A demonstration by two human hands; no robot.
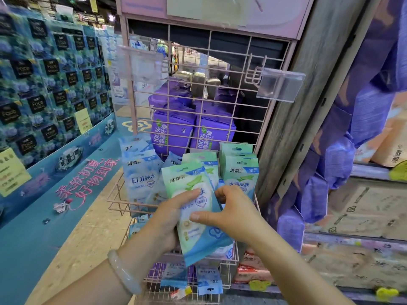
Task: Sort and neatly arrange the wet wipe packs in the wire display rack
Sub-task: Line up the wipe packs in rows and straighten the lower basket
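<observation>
Wet wipe packs (193,208), a green-and-blue bunch of them, sit low in the centre of the frame, clamped in my left hand (169,219), thumb across the front and fingers curled behind. My right hand (229,213) pinches the right edge of the same bunch, thumb lying flat on the front and fingertips bent around the top corner. A pale bangle (123,271) circles my left wrist. Just behind my hands the pink wire display rack (114,200) holds blue packs (141,179) upright on the left and green packs (240,170) upright on the right. Above them, behind the wire grid, stand purple packs (174,128). A clear price-tag holder (279,84) juts out at the upper right. More packs (207,280) lie in the basket below, at the bottom centre.
</observation>
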